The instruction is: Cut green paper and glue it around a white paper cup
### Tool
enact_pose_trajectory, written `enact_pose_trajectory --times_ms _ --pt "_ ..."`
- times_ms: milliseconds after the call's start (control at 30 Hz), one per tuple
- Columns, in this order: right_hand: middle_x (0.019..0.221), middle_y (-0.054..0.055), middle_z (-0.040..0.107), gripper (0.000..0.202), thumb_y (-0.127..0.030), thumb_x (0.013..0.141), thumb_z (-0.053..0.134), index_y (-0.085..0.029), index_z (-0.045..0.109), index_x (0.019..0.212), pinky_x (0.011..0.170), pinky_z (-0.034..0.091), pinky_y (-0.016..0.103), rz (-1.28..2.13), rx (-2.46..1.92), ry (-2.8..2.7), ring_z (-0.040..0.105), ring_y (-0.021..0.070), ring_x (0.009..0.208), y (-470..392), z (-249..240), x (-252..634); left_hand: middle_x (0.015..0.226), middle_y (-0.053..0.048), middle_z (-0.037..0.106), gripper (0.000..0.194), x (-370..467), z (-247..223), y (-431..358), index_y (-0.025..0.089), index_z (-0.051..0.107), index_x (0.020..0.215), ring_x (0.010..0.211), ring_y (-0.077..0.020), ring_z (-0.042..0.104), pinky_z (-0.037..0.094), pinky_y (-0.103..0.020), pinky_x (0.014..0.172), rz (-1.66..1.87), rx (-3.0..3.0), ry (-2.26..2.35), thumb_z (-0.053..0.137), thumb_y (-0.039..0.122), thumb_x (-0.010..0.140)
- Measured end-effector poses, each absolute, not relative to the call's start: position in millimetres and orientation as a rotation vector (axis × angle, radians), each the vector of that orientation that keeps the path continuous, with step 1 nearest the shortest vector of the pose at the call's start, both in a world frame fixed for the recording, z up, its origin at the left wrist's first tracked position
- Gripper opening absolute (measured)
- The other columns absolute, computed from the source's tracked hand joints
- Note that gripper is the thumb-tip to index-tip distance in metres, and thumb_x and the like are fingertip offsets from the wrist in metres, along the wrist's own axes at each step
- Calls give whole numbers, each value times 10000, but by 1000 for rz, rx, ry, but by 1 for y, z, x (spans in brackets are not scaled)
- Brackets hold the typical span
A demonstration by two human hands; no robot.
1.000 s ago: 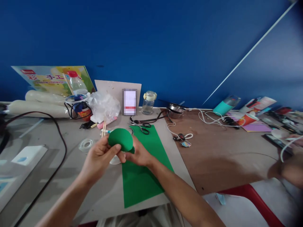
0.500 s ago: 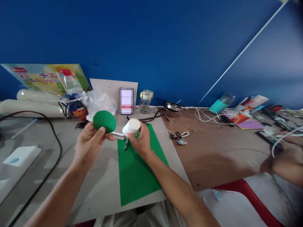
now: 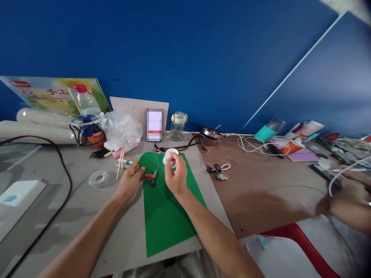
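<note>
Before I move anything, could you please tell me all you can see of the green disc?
The disc is plain green, round and flat, with a smooth edge; it looks like paper or thin card. The left hand grips it near its lower left edge, with the thumb on the visible face. It is held tilted, that face turned towards the camera, and in this view it overlaps the far left part of the sheet. Its back is hidden. The right hand is apart from it.

Passage: lower centre, over green sheet [image 3: 169,224];
tape roll [image 3: 92,180], chopsticks [image 3: 118,170] obstruct left of centre; dark cable [image 3: 70,180] crosses lower left.
</note>
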State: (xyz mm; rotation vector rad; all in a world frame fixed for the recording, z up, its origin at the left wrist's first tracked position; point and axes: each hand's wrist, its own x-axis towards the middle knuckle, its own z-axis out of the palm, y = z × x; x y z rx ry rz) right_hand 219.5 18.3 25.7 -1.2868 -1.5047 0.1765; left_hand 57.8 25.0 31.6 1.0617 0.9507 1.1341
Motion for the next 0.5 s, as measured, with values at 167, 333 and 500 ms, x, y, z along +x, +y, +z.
enact_pose_trajectory --times_ms 167,333,500 --pt "881 82 622 320 -316 854 487 -155 547 1124 596 468 285 484 -1296 -1458 510 133 568 14 21 208 766 -1 696 374 57 31 19 193 561 1074 622 -198 699 541 -324 633 1099 1062 922 669 349 751" --pt "679 9 598 287 -316 792 530 -158 583 1026 553 455 263 807 -1268 -1371 539 144 565 19 10 204 811 -23 708 448 59 30 16 183 565 1113 583 -176 679 542 -308 627 1059 1033 934 688 388 734" --pt "587 -36 511 223 -301 765 531 -172 607 931 489 386 235 926 -1195 -1314 454 116 509 21 10 203 828 -37 690 398 56 25 21 164 639 1015 545 -136 607 507 -255 520 1159 1153 1097 664 454 743"
